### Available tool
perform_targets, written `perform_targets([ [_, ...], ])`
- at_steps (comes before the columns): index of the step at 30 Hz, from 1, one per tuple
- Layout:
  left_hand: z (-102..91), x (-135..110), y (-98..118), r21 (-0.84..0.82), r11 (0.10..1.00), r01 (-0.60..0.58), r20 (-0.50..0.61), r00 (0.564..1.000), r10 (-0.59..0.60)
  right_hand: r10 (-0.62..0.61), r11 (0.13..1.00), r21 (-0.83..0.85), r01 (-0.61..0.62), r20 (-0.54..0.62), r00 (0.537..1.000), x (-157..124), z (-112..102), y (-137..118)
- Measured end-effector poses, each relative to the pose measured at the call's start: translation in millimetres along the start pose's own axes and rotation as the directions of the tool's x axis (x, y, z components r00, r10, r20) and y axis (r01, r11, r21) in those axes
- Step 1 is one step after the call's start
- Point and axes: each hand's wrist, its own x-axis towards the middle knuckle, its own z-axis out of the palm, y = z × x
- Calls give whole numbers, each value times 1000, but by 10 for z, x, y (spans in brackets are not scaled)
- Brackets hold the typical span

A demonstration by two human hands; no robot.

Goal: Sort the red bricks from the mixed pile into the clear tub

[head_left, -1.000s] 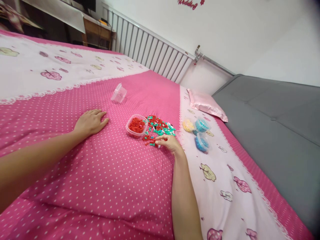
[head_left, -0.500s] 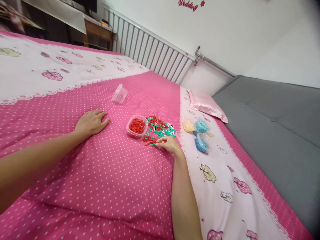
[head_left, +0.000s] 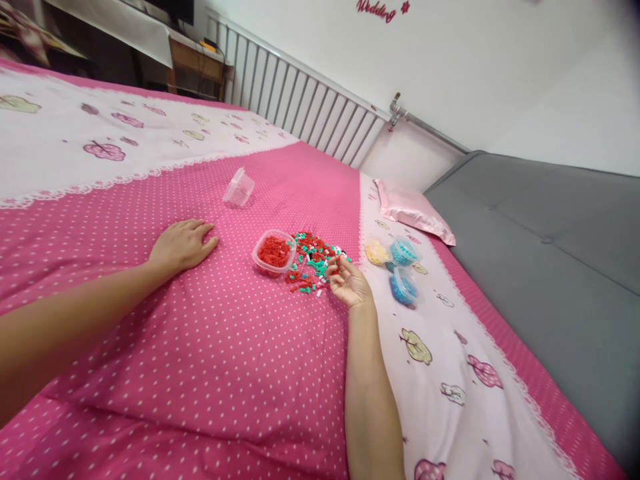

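Note:
My left hand lies flat on the pink dotted bedspread, palm down, fingers stretched and holding nothing. At the right edge of a pile of small red, green and white plastic pieces, my right hand is turned partly palm up. Its fingers are curled in a pinch, and a small red plastic piece shows among them. A clear tub filled with red pieces stands at the pile's left side. Some pieces lie loose in front of the pile.
Beyond my left hand, a clear container lies tilted on the bedspread. To the right are a tub of yellow pieces, a tub of light blue pieces and a tub of darker blue pieces. A pink pillow rests near the grey headboard.
My right hand has moved up and slightly right from the pile's front edge, and its palm has turned upward. A white piece now shows at the front edge. My left hand is still.

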Motion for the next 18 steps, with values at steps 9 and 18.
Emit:
perform_targets([
  [9, 13, 1, -11, -21, 1000, -5, -35, 999, 5, -91, 995, -38, 94, 64, 994, -39, 30, -16],
  [18, 14, -3, -14, 0, 1000, -7, -18, 1000, 7, -238, 939, -272, 211, -70, 969, 24, 14, 25],
])
